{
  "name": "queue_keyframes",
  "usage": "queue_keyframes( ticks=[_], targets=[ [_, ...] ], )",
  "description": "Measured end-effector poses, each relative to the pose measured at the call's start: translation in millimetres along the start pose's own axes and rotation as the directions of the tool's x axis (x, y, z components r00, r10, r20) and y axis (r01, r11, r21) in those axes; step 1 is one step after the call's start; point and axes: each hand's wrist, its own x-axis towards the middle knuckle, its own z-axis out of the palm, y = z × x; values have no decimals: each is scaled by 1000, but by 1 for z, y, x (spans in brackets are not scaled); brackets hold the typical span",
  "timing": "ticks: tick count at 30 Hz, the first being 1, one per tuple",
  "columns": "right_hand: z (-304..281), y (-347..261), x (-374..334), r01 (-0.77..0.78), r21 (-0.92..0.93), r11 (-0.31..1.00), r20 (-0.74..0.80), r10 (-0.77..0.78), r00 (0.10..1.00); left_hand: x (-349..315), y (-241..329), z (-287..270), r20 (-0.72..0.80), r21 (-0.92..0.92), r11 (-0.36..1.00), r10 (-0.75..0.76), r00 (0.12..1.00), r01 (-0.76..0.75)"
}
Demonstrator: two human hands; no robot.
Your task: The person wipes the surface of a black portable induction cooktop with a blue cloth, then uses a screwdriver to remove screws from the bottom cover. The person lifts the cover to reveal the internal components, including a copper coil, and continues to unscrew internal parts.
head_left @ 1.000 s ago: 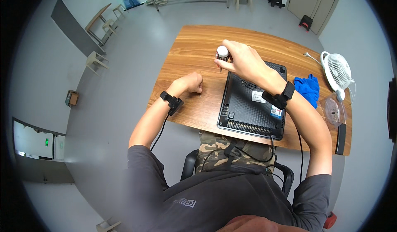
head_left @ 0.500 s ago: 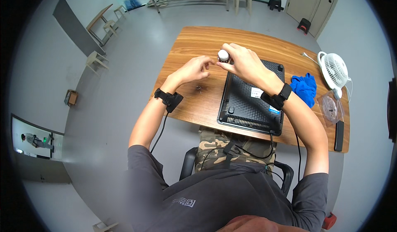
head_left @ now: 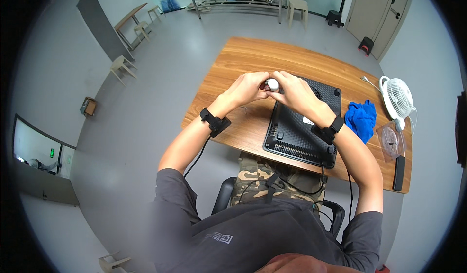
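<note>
A small cylinder with a white top is held upright between my hands, above the far left corner of the laptop. My right hand is closed around its right side. My left hand meets it from the left with curled fingers, their tips partly hidden. The black laptop lies bottom side up on the wooden table, with rubber feet and vent slots showing. A few tiny metal pieces, like screws, lie on the wood beside my left wrist, hard to make out.
A blue cloth lies right of the laptop, near a white fan. A clear plastic bag and a black bar-shaped object rest along the wooden table's right edge. Cables hang from both wrist straps.
My left hand has come right and closed in on the white-topped cylinder, which now sits slightly lower between both hands. The view has shifted a little. The person in the left doorway is mostly out of sight.
</note>
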Motion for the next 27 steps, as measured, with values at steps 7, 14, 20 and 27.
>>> queue_keyframes(
  ticks=[7, 14, 20, 27],
  targets=[
    [-21, 3, -41, -74, -69, 995, -41, 71, 997, -21, -52, 10, 229, 423, 890, 78, 970, -171],
    [-48, 62, -109, -261, -211, 942, -92, 247, 965, -42, -88, 24, 474, 555, 737, 101, 875, -386],
    [-46, 107, -158, -311, -356, 881, -1, 333, 943, -47, -96, 43, 557, 574, 664, 111, 823, -478],
    [-22, 106, -173, -352, -303, 886, 206, 422, 883, -49, -90, 54, 594, 556, 670, 93, 799, -492]
  ],
)
